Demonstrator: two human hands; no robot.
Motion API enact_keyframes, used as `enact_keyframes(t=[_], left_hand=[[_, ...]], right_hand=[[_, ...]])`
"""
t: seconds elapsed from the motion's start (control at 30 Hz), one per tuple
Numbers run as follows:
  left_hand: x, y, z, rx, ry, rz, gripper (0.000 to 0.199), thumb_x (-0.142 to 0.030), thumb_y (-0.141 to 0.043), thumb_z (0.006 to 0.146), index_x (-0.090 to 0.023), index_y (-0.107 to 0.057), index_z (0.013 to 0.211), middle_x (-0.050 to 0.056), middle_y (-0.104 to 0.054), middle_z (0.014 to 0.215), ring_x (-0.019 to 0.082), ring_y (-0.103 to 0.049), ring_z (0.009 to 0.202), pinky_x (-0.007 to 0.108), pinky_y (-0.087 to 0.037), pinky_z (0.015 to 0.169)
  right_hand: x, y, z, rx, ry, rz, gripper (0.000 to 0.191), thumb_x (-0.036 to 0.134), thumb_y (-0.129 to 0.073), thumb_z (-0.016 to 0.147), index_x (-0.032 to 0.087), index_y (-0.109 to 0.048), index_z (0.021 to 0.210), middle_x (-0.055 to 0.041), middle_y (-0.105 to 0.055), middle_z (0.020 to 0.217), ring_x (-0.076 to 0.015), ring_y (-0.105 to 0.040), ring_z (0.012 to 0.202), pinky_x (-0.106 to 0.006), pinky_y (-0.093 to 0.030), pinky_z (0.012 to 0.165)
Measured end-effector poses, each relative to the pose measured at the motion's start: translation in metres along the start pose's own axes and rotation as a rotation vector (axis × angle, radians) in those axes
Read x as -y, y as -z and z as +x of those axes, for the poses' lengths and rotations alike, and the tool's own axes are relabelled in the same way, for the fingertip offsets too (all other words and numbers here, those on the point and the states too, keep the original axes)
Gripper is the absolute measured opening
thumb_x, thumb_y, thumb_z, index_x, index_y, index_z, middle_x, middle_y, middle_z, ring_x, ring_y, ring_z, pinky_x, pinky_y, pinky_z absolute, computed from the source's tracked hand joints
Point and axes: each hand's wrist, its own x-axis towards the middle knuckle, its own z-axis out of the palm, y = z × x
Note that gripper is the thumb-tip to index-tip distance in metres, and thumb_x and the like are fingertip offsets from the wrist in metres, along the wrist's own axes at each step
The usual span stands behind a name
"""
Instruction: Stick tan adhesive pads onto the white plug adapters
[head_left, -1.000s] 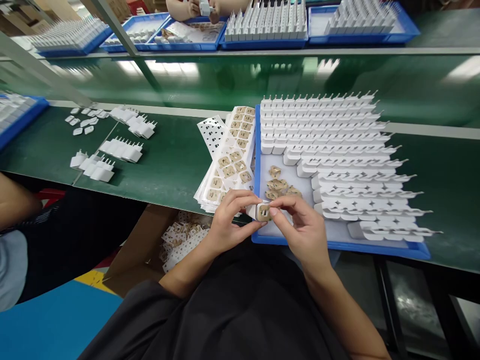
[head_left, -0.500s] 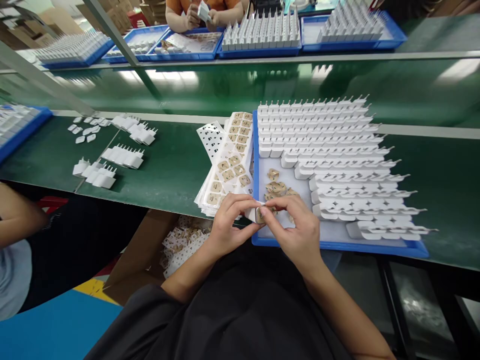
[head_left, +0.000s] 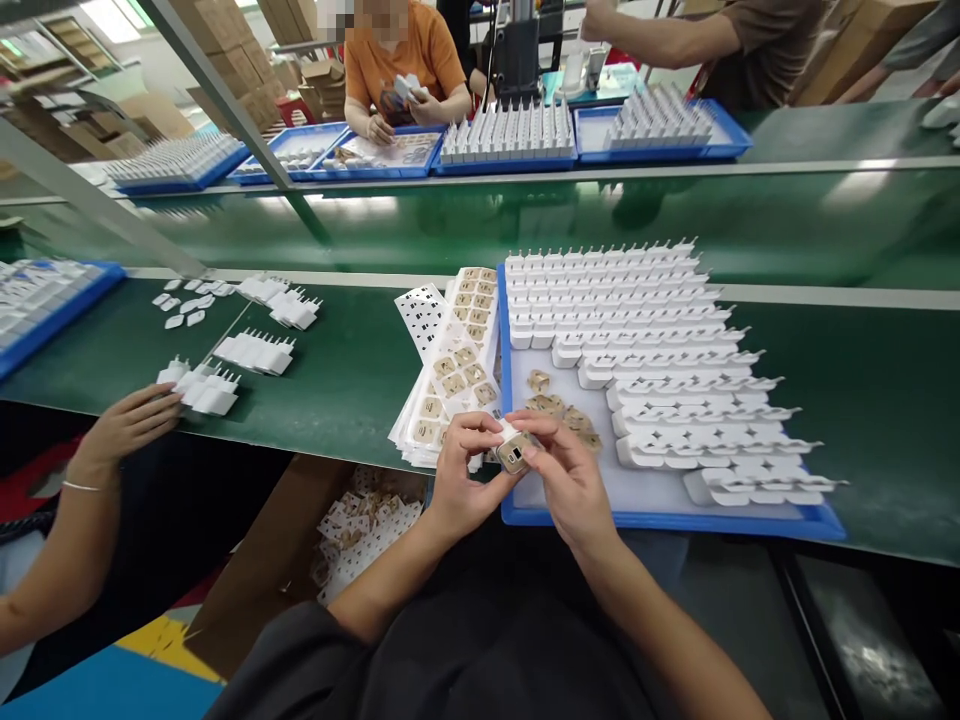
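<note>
My left hand is closed around a small white plug charger, which is tilted with one end face toward me. A tan film with dark port-shaped marks covers that face. My right hand pinches the charger from the other side, thumb at the edge of the film. Just beyond my fingers, crumpled tan film pieces lie in a blue tray. Rows of white chargers stand there with pins up. Left of the tray, sticker sheets are stacked, some bearing tan film squares.
On the green bench, loose chargers and small white pieces lie to the left. A neighbour's hand touches the nearest chargers. A cardboard box with sheet scraps stands below. Across the bench, a person in orange handles white parts.
The view has tipped upward. The charger in my hands has turned so its film-covered face shows more. The neighbour's hand has reached in to the chargers at left.
</note>
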Motion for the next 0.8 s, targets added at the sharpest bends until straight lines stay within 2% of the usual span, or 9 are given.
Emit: enact_keyframes(t=[0.13,0.27,0.4,0.63,0.8], left_hand=[[0.0,-0.003,0.0,-0.035,-0.067,0.049,0.039,-0.017,-0.081,0.079,-0.024,-0.054,0.106,0.004,-0.059,0.106,0.017,-0.064,0.1,0.033,-0.056,0.084],[0.0,-0.004,0.0,-0.042,-0.164,0.114,0.037,-0.014,-0.077,0.081,-0.025,-0.052,0.106,0.003,-0.058,0.106,0.016,-0.063,0.097,0.03,-0.057,0.078],[0.002,-0.005,0.001,-0.046,-0.213,0.145,0.038,-0.012,-0.074,0.083,-0.027,-0.051,0.108,0.003,-0.057,0.108,0.016,-0.063,0.097,0.03,-0.06,0.075],[0.0,-0.009,0.001,-0.102,-0.137,0.076,0.041,-0.018,-0.081,0.079,-0.025,-0.051,0.106,0.003,-0.059,0.106,0.016,-0.064,0.098,0.03,-0.059,0.079],[0.003,-0.011,-0.002,-0.072,-0.181,0.066,0.038,-0.01,-0.073,0.082,-0.026,-0.052,0.109,0.004,-0.059,0.109,0.016,-0.065,0.098,0.03,-0.06,0.077]], right_hand=[[0.001,-0.002,0.003,-0.038,-0.026,0.062,0.014,0.027,-0.065,0.089,0.029,-0.075,0.098,-0.0047,-0.073,0.115,-0.0224,-0.064,0.118,-0.04,-0.05,0.104],[0.004,-0.007,0.003,-0.058,-0.043,0.107,0.008,0.029,-0.069,0.085,0.027,-0.074,0.09,-0.0055,-0.074,0.109,-0.0231,-0.065,0.114,-0.039,-0.053,0.097],[0.004,-0.01,0.002,-0.062,-0.034,0.126,0.009,0.029,-0.068,0.085,0.027,-0.074,0.091,-0.0051,-0.074,0.11,-0.0226,-0.066,0.112,-0.04,-0.053,0.099],[0.005,-0.007,0.003,-0.042,-0.058,0.137,0.016,0.025,-0.063,0.088,0.028,-0.077,0.096,-0.0043,-0.075,0.114,-0.0223,-0.065,0.118,-0.042,-0.048,0.108],[0.01,-0.01,0.006,-0.044,0.023,0.009,0.006,0.027,-0.068,0.084,0.025,-0.067,0.089,-0.0047,-0.071,0.103,-0.0212,-0.068,0.104,-0.038,-0.055,0.093]])
